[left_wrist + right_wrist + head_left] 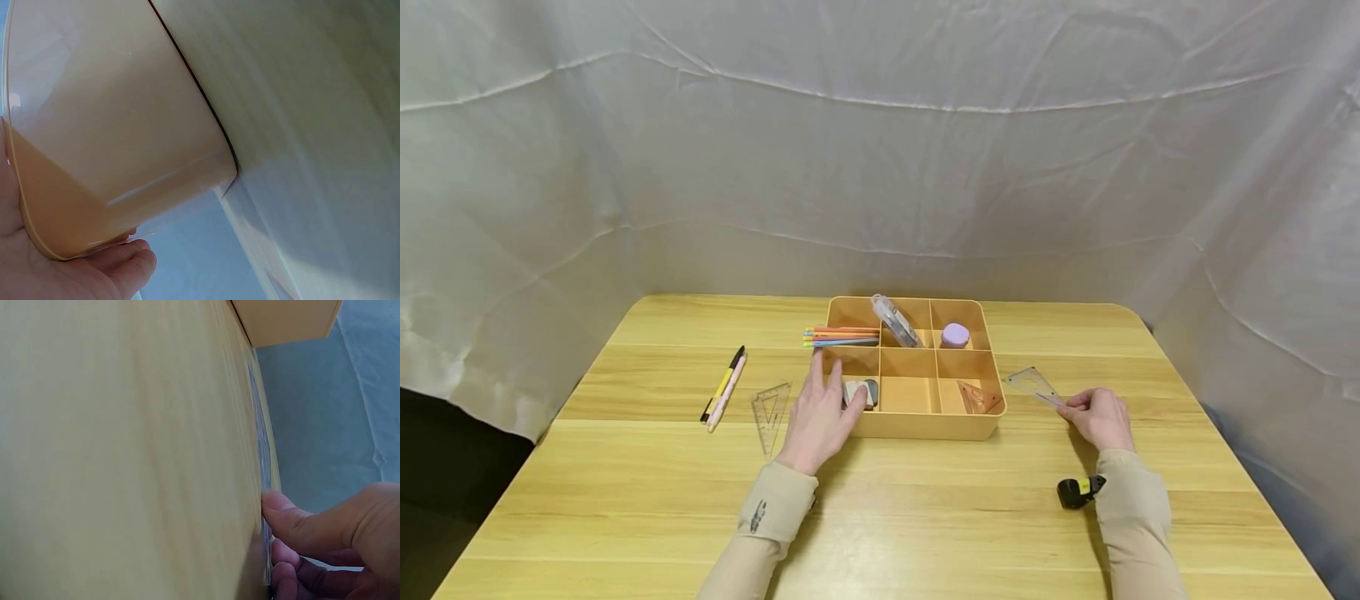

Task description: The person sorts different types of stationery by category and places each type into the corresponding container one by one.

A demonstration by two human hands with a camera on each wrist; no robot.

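Observation:
My left hand (820, 414) grips the left front corner of an orange divided organizer box (925, 427). In the left wrist view, fingertips (140, 265) show outside the box wall, while part of the hand is cut off by the frame. My right hand (1102, 417) pinches a clear set square (1033, 383) between thumb and fingers, right of the box. In the right wrist view the set square (261, 447) appears nearly edge-on, low over the tabletop. A second clear set square (770, 414) lies left of the box, beside my left hand.
Inside the box are several pencils (842, 336), a clear case (895, 322), a lilac round container (955, 335), erasers (871, 392) and an orange set square (977, 398). A yellow-black pen (724, 383) and a pink pen (727, 393) lie left. A black tape measure (1075, 492) is near my right wrist.

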